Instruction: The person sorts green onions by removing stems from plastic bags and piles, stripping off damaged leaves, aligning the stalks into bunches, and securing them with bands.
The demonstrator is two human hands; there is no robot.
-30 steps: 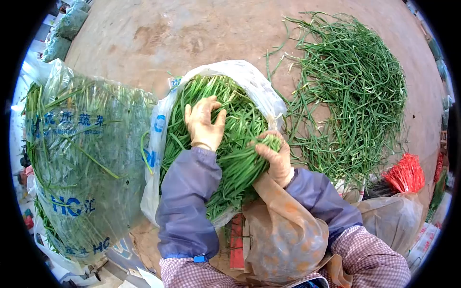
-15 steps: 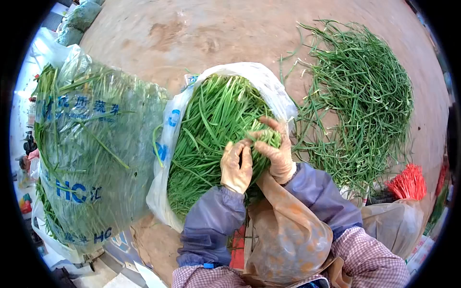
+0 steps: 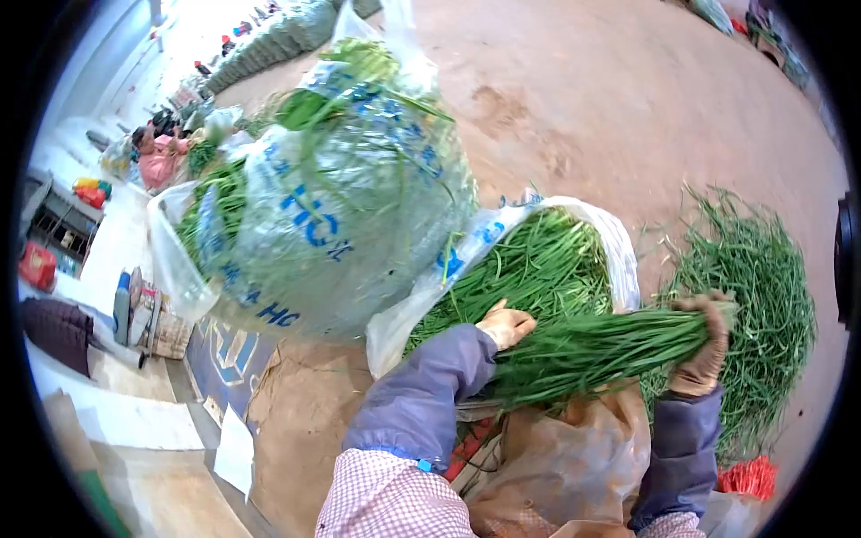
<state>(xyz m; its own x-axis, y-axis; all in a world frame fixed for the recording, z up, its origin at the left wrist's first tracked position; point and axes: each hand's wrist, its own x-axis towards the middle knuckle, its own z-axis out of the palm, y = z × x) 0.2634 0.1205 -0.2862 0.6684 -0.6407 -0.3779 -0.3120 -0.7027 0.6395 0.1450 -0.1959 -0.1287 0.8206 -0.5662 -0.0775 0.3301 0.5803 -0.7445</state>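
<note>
Grasping the paler stem end of a bundle of long green leaves [image 3: 610, 348], the right hand [image 3: 701, 366] stands raised, wrist below and fingers upward, curled around the stems. Its forearm, in a purple sleeve [image 3: 683, 444], is close to vertical. The left hand [image 3: 508, 325] extends forward and rightward, its fingers loosely bent at the bundle's leafy end; whether they grip any leaves cannot be determined. The bundle lies crosswise, stems in the right fingers, tips fanned nearer the body than the left fingers. Leaves are slender, deep green, roughly parallel and somewhat blurred. Just beyond the left fingers, an open white plastic bag [image 3: 395, 332] contains similar leaves [image 3: 538, 260]. Further left of those fingers is a larger filled bag [image 3: 354, 215]. To the right of the right fingers, a loose pile of greens [image 3: 762, 332] covers part of the floor [image 3: 628, 125].
</note>
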